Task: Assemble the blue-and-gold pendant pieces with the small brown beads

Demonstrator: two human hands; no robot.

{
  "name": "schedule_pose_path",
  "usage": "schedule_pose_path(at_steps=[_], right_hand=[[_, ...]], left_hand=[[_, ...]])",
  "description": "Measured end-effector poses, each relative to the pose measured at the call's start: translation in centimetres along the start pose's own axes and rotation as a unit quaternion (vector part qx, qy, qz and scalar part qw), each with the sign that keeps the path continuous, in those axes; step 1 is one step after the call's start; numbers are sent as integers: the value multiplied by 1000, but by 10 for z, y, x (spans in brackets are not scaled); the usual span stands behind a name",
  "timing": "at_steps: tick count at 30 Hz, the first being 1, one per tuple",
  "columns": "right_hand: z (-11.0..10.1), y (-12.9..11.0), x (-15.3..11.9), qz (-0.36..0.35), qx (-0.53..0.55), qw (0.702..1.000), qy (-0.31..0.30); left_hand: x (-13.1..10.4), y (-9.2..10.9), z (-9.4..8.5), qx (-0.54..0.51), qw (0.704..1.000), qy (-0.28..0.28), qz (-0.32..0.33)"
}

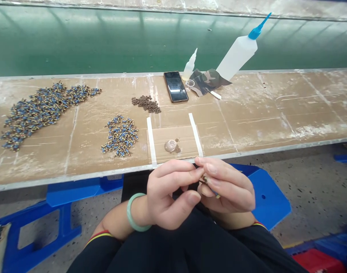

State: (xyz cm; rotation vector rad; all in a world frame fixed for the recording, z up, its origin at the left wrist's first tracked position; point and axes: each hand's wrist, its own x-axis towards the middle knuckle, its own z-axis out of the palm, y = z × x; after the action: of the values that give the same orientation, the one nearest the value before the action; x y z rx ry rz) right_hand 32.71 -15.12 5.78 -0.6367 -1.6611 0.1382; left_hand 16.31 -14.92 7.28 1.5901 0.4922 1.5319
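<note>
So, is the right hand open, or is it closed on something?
Closed: the right hand has its fingers bent around a small piece; a bit of blue and yellow shows among them.

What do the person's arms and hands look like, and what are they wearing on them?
Both the left hand and the right hand are without gloves. A smooth, pale green bangle circles the left wrist. The dark sleeves end in red and yellow trim, leaving the forearms bare.

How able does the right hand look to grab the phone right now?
Probably not: the right hand is holding a small piece, though the way to the phone looks free.
</note>
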Motion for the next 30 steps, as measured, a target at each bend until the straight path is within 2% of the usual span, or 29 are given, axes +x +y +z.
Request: schedule_pose_path(at_steps=[4,8,14,19,24,27,30], right_hand=[[1,-5,5,73,5,997,17],[2,-6,3,110,15,993,31],[4,-6,3,78,-17,995,52],[6,-3,13,15,-38,998,50],[5,2,9,-2,-71,996,61],[-3,9,-5,47,-105,992,58],[-18,28,-23,158,-145,976,30]], left_hand=[[-2,-3,5,-90,992,14,-83],[-4,-5,11,-138,983,26,-116],[-7,-5,15,-161,979,22,-127],[-7,-4,16,-120,985,6,-121],[-13,-16,24,-136,983,16,-119],[-14,-30,30,-157,976,11,-149],[-6,-40,24,-106,980,14,-168]])
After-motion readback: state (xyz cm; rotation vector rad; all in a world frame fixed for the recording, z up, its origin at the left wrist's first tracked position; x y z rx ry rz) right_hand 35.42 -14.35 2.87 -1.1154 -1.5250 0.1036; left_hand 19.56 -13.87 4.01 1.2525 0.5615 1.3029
